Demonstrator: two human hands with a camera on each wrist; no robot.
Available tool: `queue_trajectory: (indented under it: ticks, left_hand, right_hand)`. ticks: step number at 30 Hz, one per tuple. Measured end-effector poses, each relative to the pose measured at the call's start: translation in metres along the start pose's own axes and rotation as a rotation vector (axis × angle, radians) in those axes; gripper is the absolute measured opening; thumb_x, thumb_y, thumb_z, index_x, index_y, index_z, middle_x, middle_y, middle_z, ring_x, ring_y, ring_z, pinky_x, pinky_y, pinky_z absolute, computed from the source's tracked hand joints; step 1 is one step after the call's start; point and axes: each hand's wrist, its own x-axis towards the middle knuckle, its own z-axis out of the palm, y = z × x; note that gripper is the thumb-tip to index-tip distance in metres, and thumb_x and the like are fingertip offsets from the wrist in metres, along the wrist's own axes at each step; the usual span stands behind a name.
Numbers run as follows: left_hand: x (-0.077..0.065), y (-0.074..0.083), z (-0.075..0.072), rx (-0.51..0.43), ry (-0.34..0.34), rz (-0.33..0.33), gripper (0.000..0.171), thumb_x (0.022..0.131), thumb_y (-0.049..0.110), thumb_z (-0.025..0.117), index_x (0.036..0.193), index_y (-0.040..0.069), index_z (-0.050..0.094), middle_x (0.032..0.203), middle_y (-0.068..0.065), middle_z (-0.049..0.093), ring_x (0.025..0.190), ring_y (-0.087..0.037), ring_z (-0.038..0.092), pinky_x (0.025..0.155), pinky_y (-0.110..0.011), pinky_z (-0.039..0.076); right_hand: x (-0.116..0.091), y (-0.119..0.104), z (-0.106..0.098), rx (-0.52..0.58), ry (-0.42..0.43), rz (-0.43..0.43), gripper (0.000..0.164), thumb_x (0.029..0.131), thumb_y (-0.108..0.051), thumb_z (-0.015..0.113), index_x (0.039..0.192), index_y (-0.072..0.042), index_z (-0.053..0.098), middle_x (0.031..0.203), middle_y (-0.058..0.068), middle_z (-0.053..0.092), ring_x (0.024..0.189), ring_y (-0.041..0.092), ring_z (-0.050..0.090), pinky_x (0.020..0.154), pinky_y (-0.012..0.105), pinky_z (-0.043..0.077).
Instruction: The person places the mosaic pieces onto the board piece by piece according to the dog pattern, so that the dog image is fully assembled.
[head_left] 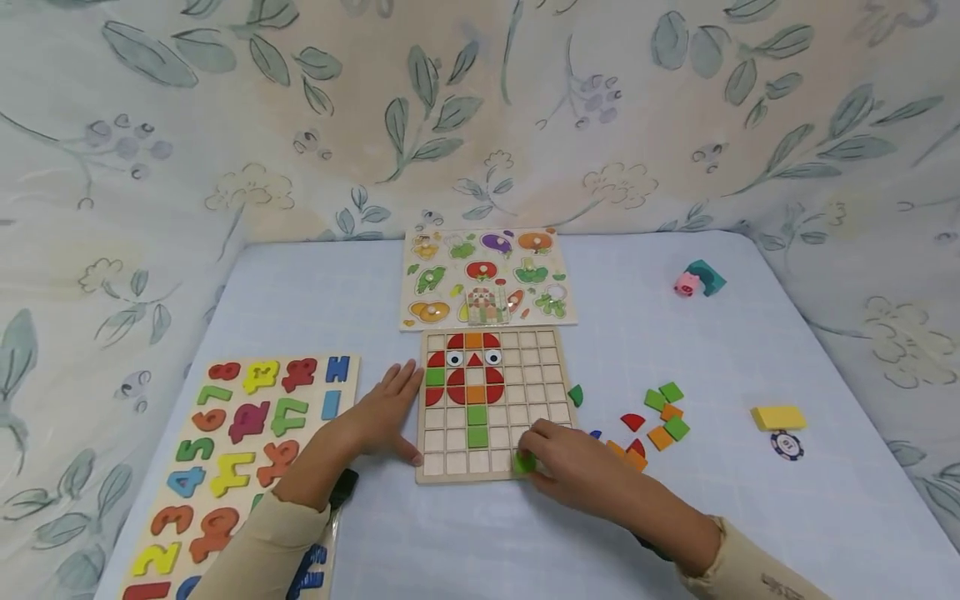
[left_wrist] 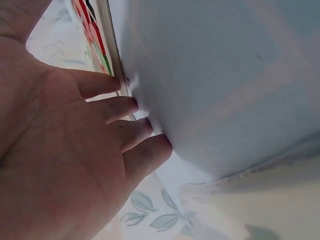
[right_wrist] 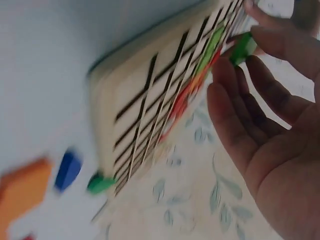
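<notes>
A wooden grid board (head_left: 529, 375) lies in the middle of the table, with red, orange and green tiles and two round eye pieces set in its left part. Two green square tiles (head_left: 477, 426) run down below the red shapes. My left hand (head_left: 381, 414) touches the board's left edge, fingers extended, thumb near the lower left corner. Between thumb and fingertips, my right hand (head_left: 573, 467) pinches a green tile (right_wrist: 243, 49) over the board's bottom row, right of the middle. Whether that tile touches the board cannot be told.
Loose orange tiles (head_left: 661, 438), green tiles and red pieces lie right of the board. A number puzzle (head_left: 247, 425) is at left, a vegetable puzzle (head_left: 442, 292) behind with a small picture card (head_left: 487, 306) on it. Farther right are a yellow block (head_left: 778, 417), a chip (head_left: 787, 446) and a pink figure (head_left: 686, 285).
</notes>
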Motion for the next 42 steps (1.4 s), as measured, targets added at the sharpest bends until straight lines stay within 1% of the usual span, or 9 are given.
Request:
queue_trajectory:
  ticks: [6,13,20,23,26,30,32,36,42]
  left_hand:
    - [0.006,0.002,-0.003,0.006,0.017,0.027,0.123,0.053,0.04,0.084,0.146,0.012,0.009,0.153,-0.006,0.0,0.139,-0.029,-0.003,0.107,-0.051,0.021]
    - [0.006,0.001,-0.002,-0.011,0.019,0.017,0.123,0.053,0.04,0.084,0.146,0.012,0.009,0.153,-0.006,0.0,0.139,-0.03,-0.004,0.107,-0.051,0.021]
    - [-0.001,-0.003,0.0,-0.034,0.037,-0.028,0.124,0.052,0.037,0.085,0.146,0.012,0.01,0.153,-0.007,0.001,0.139,-0.031,-0.003,0.105,-0.053,0.023]
    - [-0.003,-0.004,0.002,-0.051,0.034,-0.032,0.123,0.052,0.037,0.085,0.146,0.012,0.009,0.153,-0.007,0.001,0.139,-0.03,-0.004,0.105,-0.053,0.024]
    - [-0.004,-0.003,0.003,-0.058,0.027,-0.028,0.123,0.053,0.038,0.085,0.146,0.013,0.009,0.153,-0.006,0.0,0.139,-0.03,-0.004,0.105,-0.053,0.023]
    - [-0.003,-0.002,0.003,-0.038,0.023,-0.016,0.122,0.053,0.038,0.085,0.146,0.013,0.01,0.153,-0.006,0.001,0.139,-0.03,-0.003,0.105,-0.053,0.023]
    - [-0.003,-0.001,0.002,-0.024,0.021,-0.013,0.122,0.053,0.038,0.085,0.146,0.012,0.01,0.153,-0.007,0.002,0.139,-0.031,-0.003,0.105,-0.053,0.023]
    - [-0.003,0.0,0.0,-0.015,0.012,-0.012,0.122,0.052,0.037,0.085,0.146,0.012,0.011,0.153,-0.007,0.002,0.139,-0.031,-0.002,0.105,-0.053,0.023]
    - [-0.001,0.001,0.0,-0.018,0.003,-0.015,0.122,0.052,0.037,0.085,0.146,0.012,0.011,0.153,-0.007,0.002,0.139,-0.031,-0.003,0.106,-0.053,0.023]
  right_hand:
    - [0.031,-0.017,0.014,-0.096,0.044,-0.134,0.021,0.077,-0.024,0.072,0.095,-0.017,0.065,0.087,-0.006,0.056,0.075,0.005,0.053,0.067,0.015,0.049]
    - [0.037,-0.02,0.028,-0.15,0.122,-0.176,0.016,0.077,-0.02,0.072,0.092,-0.015,0.067,0.088,-0.003,0.058,0.078,0.008,0.055,0.068,0.018,0.05]
    - [0.042,-0.023,0.027,-0.179,0.105,-0.213,0.019,0.079,-0.023,0.071,0.096,-0.016,0.07,0.092,-0.002,0.06,0.083,0.008,0.056,0.074,0.017,0.05]
    - [0.034,-0.015,0.02,-0.152,0.085,-0.153,0.021,0.08,-0.025,0.07,0.099,-0.017,0.069,0.094,-0.003,0.06,0.085,0.009,0.057,0.075,0.021,0.051]
    - [0.017,0.002,0.011,-0.148,0.074,-0.018,0.02,0.078,-0.024,0.07,0.097,-0.019,0.068,0.091,-0.005,0.06,0.082,0.01,0.057,0.071,0.023,0.051]
    - [-0.012,0.03,0.001,-0.228,0.062,0.161,0.016,0.072,-0.018,0.074,0.084,-0.016,0.064,0.077,-0.008,0.056,0.067,0.008,0.05,0.056,0.02,0.045]
    - [-0.026,0.04,-0.001,-0.278,0.046,0.219,0.019,0.069,-0.018,0.076,0.08,-0.015,0.061,0.073,-0.007,0.054,0.062,0.008,0.046,0.052,0.019,0.04]
    - [-0.043,0.051,0.001,-0.33,0.004,0.283,0.026,0.068,-0.024,0.078,0.083,-0.011,0.062,0.074,-0.001,0.056,0.064,0.012,0.048,0.054,0.023,0.043]
    - [-0.047,0.055,0.002,-0.323,-0.014,0.287,0.026,0.069,-0.022,0.078,0.086,-0.009,0.063,0.077,0.001,0.057,0.071,0.015,0.051,0.062,0.028,0.047]
